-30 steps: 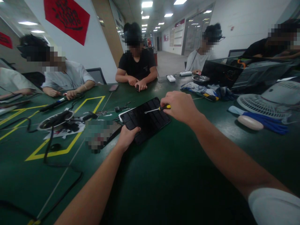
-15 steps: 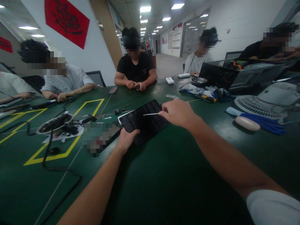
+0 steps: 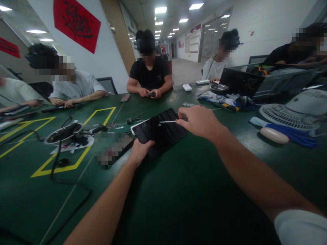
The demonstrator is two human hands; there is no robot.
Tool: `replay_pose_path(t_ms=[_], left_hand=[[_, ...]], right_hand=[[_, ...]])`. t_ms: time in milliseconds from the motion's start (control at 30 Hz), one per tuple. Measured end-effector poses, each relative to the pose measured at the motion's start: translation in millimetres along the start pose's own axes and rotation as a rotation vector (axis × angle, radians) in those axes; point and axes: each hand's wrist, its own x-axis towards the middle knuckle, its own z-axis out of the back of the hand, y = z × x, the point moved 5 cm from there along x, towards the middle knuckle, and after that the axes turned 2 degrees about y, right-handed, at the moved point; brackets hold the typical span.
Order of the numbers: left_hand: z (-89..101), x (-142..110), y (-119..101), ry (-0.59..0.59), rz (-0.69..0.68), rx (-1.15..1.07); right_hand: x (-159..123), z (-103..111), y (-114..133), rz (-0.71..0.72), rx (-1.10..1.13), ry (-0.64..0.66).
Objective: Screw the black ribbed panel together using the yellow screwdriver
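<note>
My left hand (image 3: 142, 149) grips the near left edge of a glossy black tablet-like panel (image 3: 166, 136), its thumb on top and its other fingers hidden underneath. The panel is tilted and its dark face shows reflections; a white edge shows at its far left corner. My right hand (image 3: 198, 119) is closed on a thin screwdriver (image 3: 168, 121), with a bit of yellow near the fingers and the metal shaft pointing left over the panel. A small pale spot (image 3: 159, 125) shows on the panel just below the shaft's tip.
Left of the panel lie a blurred flat item (image 3: 114, 151), a dish of black parts (image 3: 65, 133) and a black cable (image 3: 53, 166). To the right are a white fan (image 3: 288, 117), blue gloves (image 3: 293, 136) and a pale oval object (image 3: 274, 135). Several people sit around the green table.
The whole view has shifted slightly to the right. The screwdriver's tip now sits a little above the pale spot, where before it met it. My left hand keeps its hold.
</note>
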Motion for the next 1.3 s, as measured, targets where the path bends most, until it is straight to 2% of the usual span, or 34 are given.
replay_pose_path(t_ms=[333, 700, 1067, 1300], left_hand=[[0.6, 2.0, 3.2, 0.005, 0.011, 0.007], [0.6, 0.6, 2.2, -0.01, 0.022, 0.012], [-0.7, 2.1, 5.7, 0.009, 0.042, -0.02], [-0.1, 4.0, 6.5, 0.014, 0.003, -0.022]], right_hand=[[1.8, 0.1, -0.4, 0.025, 0.006, -0.045], [4.0, 0.6, 3.0, 0.182, -0.04, -0.164], [5.7, -3.1, 3.4, 0.213, -0.054, -0.165], [5.4, -1.9, 6.2, 0.237, -0.064, -0.161]])
